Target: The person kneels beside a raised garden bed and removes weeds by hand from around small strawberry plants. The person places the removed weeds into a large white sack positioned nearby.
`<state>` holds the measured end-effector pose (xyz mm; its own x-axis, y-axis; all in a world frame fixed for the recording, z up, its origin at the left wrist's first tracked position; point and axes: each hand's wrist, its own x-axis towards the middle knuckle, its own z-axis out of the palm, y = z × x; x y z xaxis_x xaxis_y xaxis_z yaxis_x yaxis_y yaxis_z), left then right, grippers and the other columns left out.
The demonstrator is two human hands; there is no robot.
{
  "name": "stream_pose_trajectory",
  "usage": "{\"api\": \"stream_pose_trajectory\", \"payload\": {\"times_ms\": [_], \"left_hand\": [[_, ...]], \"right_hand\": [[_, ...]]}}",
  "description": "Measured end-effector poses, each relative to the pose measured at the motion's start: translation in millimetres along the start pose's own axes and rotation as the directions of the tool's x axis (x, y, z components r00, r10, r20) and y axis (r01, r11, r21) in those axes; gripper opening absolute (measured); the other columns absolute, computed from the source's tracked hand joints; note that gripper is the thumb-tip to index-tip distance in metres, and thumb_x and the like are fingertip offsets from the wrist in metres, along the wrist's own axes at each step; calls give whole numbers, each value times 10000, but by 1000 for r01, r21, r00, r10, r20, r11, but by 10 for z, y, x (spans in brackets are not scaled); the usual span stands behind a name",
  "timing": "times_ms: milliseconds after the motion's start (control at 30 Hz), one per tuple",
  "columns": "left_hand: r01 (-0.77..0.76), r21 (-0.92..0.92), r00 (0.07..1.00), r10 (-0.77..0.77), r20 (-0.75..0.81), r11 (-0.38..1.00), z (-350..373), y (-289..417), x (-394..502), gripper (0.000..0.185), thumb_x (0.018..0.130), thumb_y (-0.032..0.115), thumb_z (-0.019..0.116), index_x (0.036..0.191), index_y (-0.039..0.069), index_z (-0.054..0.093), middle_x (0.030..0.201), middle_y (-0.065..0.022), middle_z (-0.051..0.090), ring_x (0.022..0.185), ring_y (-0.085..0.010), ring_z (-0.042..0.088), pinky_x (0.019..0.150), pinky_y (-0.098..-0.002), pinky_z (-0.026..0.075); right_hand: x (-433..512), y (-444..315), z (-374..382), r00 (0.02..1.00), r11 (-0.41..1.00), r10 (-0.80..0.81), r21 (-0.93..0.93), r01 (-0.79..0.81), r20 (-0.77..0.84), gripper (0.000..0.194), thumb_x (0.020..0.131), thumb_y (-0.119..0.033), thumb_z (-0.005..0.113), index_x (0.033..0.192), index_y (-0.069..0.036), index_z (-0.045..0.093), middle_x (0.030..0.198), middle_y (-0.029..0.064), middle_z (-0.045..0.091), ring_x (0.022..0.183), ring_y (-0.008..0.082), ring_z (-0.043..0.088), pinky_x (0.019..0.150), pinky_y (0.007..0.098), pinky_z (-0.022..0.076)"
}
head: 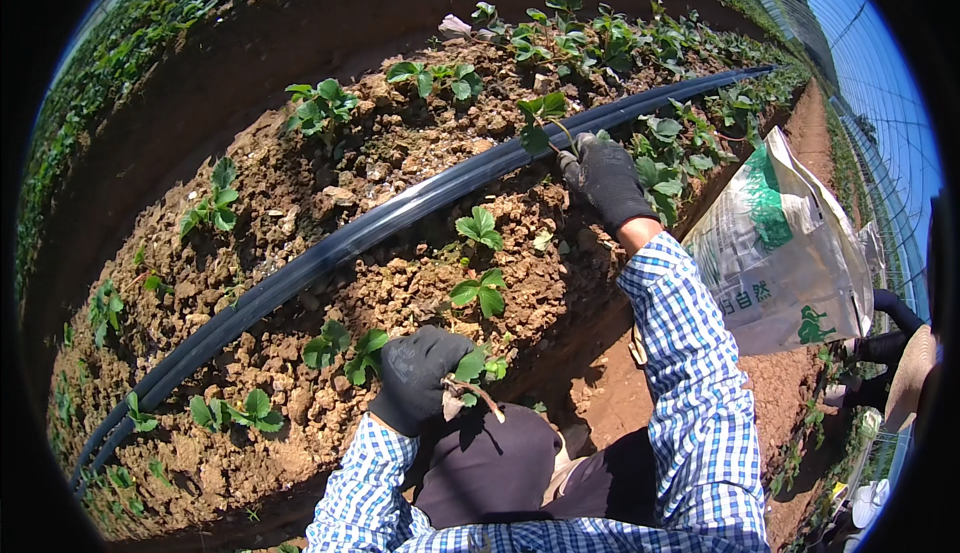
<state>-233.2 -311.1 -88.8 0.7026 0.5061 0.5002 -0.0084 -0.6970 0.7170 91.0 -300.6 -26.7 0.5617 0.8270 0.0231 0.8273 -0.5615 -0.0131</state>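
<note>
My left hand (421,374), in a black work glove, is closed around some plucked strawberry leaves and stems (476,390) above my knee, at the near edge of the soil bed. My right hand (602,178), gloved in black too, pinches the stem of a leafy strawberry shoot (541,119) beside the black drip hoses (420,196). The shoot's leaves lie over the hoses; whether it is rooted I cannot tell. Small strawberry plants (480,294) stand in the clumpy soil between my hands, and denser plants (660,178) grow just right of my right hand.
A white woven sack (787,253) with green print stands in the furrow at the right. Beyond it, at the right rim, another person's straw hat (911,376) and dark sleeve show. A deep furrow (180,80) runs along the bed's far side. Greenhouse hoops (877,50) rise at the upper right.
</note>
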Motion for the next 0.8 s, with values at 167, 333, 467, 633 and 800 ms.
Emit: {"api": "stream_pose_trajectory", "payload": {"times_ms": [167,333,467,633,800], "left_hand": [[-11,-34,1000,11,25,999,13,18,34,272,670,280,708,829,77,621,738,-90,618,651,-291,615,560,-369,478],[-1,-19,1000,1,15,1000,-1,4,12,269,677,278,693,827,68,617,735,-100,614,641,-300,605,556,-374,471],[3,-42,1000,-1,27,999,12,6,43,288,688,300,690,830,62,614,734,-107,610,635,-308,599,554,-379,466],[7,2,1000,-7,6,1000,2,-25,4,323,682,366,736,824,97,630,750,-78,605,655,-285,605,548,-369,472],[23,-40,996,-20,83,999,19,5,61,340,676,364,727,834,75,641,735,-91,602,639,-293,597,543,-382,466]], "right_hand": [[251,-158,135,979,971,127,-222,-89,161,238,863,-206,584,1039,-102,707,1069,140,679,979,298,666,792,431,545],[333,-111,178,994,992,77,-101,-69,74,223,832,-194,587,978,-86,716,1003,150,687,944,340,659,806,410,533],[505,272,569,977,983,122,157,-95,-175,222,820,-241,612,957,-90,700,951,162,678,931,365,637,844,422,501],[459,277,460,972,963,196,210,-166,-128,222,847,-311,612,905,-117,702,934,147,682,904,339,644,811,400,507],[604,1393,-909,818,622,379,774,122,-433,320,907,-296,556,850,5,651,770,76,671,657,175,628,627,304,484]]}}
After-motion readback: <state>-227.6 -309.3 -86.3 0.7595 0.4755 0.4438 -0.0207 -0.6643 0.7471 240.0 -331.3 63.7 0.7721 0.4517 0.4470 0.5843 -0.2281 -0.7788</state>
